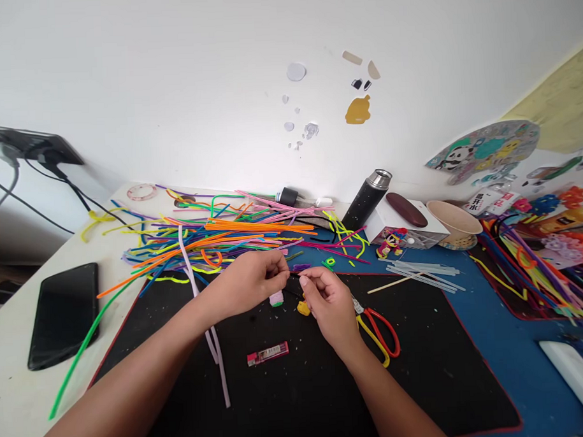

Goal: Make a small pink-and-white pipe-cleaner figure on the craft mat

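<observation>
My left hand [258,277] and my right hand [330,300] face each other above the black mat [192,388]. Both are closed in a pinch on a thin dark strand [294,273] stretched between the fingertips; its kind is too small to make out. Just below the fingers lie a pale pink piece with a green end [276,299] and a small yellow piece [303,308]. Scissors with red and yellow handles [382,333] rest beside my right wrist. A small red flat case [267,353] lies on the mat nearer to me.
Many coloured pipe cleaners [253,226] are heaped behind the hands. A black phone [63,316] lies left. To the right are a black flask [367,200], a white box [392,221], a bowl [454,220], clear sticks [427,274] and more pipe cleaners [527,255].
</observation>
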A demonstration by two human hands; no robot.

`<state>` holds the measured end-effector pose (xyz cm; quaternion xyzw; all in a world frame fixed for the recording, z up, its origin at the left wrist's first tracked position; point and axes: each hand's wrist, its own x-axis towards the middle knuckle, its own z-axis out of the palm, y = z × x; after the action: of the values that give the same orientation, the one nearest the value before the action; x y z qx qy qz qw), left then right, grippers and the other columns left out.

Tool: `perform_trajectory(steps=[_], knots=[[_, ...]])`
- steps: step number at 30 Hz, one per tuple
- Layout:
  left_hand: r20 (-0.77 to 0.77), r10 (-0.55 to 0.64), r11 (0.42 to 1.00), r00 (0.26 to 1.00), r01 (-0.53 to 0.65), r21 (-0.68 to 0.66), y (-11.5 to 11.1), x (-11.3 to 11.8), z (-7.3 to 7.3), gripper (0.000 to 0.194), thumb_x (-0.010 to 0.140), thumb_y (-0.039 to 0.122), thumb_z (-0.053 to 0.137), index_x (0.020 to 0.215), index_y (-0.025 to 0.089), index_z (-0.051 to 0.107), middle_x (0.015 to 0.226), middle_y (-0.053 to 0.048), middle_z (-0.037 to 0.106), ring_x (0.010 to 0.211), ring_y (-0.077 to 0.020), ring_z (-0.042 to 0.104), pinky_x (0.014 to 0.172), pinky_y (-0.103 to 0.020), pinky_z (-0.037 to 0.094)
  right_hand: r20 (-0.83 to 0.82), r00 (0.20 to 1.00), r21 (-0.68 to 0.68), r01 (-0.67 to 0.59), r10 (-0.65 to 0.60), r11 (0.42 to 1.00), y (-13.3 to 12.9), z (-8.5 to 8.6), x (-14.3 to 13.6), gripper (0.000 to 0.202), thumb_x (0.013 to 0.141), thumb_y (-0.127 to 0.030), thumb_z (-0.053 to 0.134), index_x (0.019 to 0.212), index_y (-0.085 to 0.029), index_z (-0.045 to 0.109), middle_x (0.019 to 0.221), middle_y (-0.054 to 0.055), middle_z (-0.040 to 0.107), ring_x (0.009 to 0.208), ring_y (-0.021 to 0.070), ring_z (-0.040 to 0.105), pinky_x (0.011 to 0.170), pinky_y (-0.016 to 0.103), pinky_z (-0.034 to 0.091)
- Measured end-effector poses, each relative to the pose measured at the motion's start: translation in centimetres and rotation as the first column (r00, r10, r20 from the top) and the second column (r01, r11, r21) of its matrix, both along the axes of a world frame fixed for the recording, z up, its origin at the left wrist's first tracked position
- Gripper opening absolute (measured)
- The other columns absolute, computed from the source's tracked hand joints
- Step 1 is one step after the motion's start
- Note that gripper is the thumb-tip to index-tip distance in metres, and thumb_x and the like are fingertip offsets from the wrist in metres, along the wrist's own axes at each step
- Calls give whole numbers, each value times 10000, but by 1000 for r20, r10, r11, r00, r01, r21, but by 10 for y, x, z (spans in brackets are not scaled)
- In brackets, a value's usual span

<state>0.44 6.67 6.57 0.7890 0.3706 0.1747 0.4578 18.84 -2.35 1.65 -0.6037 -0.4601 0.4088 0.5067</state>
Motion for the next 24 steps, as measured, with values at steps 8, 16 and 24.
perform_trajectory(steps=[8,16,24], knots=[[-48,9,998,999,-6,56,0,-1,1,115,880,262,560,775,218,562,643,52,534,586,-135,429,563,-261,311,119,993,27,-18,14,999,1,3,0,210,947,-407,653,931,-202,693,650,-23,599,554,136,504,502,244,390],[-112,33,988,993,-15,154,-3,1,4,149,907,291,540,778,225,577,627,42,560,569,-148,443,556,-269,282,334,943,79,-43,14,996,9,6,0,184,943,-369,616,826,-229,639,537,-75,458,491,130,435,517,263,341],[-93,62,989,994,-49,141,-5,4,2,164,939,313,530,844,225,632,659,18,645,577,-166,528,569,-269,315,438,896,160,8,-78,987,23,1,3,182,916,-345,608,771,-239,580,520,-101,376,473,124,389,531,265,324]])
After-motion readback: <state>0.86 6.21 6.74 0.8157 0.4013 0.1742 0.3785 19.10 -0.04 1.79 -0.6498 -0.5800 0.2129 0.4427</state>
